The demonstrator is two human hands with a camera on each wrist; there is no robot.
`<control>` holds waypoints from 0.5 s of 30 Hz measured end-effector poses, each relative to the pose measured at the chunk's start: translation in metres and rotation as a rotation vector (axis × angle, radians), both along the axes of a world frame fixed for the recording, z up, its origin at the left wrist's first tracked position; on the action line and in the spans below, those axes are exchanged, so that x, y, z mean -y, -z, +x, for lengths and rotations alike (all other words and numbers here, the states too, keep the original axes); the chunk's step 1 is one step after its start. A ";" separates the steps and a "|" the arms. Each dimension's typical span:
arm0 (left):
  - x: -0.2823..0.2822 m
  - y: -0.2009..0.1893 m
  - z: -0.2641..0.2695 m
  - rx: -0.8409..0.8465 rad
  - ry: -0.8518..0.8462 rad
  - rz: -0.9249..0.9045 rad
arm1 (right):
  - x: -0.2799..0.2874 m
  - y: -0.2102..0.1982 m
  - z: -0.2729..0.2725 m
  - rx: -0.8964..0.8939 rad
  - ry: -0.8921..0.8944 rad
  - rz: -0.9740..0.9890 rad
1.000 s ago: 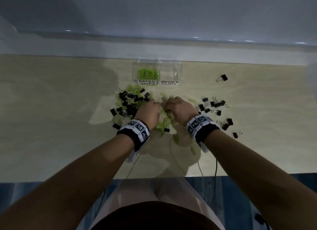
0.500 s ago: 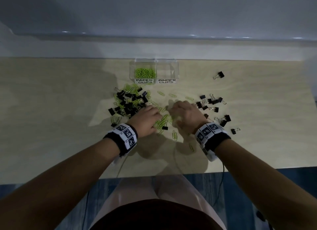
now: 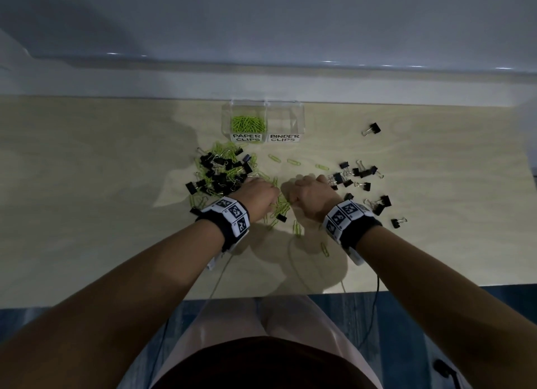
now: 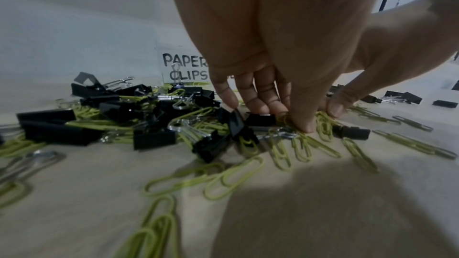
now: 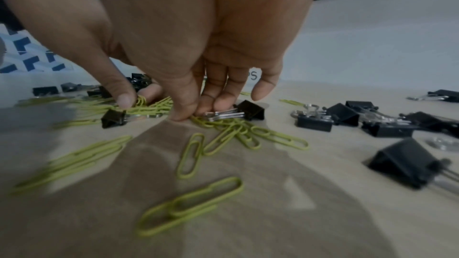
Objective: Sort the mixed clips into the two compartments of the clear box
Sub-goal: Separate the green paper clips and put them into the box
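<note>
The clear box stands at the back of the table. Its left compartment, labelled PAPER CLIPS, holds green paper clips; the one labelled BINDER CLIPS looks bare. A mixed pile of black binder clips and green paper clips lies in front of the box. My left hand is knuckles-up beside the pile, and its thumb and fingers pinch green paper clips against the table. My right hand is curled close by. Its thumb and fingers pinch more green clips next to a black binder clip.
Loose binder clips are scattered to the right of my right hand, with one stray near the back right. Single paper clips lie between the hands and the box. The table's front edge runs under my forearms.
Both hands have drawn back from the box toward me, raking green paper clips along. They spread apart, then came a little closer together.
</note>
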State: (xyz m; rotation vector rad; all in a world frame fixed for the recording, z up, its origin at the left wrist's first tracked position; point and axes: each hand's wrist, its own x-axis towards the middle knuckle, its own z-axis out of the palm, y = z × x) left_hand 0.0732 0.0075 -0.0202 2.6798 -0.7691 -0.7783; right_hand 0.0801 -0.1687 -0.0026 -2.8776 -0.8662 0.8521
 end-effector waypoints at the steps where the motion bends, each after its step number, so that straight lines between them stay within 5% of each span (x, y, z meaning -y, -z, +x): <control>1: 0.001 -0.001 0.000 0.000 -0.004 0.006 | 0.001 0.001 -0.001 -0.002 0.017 -0.009; 9: -0.007 0.001 -0.003 0.037 -0.094 -0.091 | -0.002 0.009 -0.020 0.084 0.279 0.122; 15: -0.023 -0.027 0.033 0.190 -0.527 -0.378 | -0.016 0.009 -0.034 0.003 0.418 0.319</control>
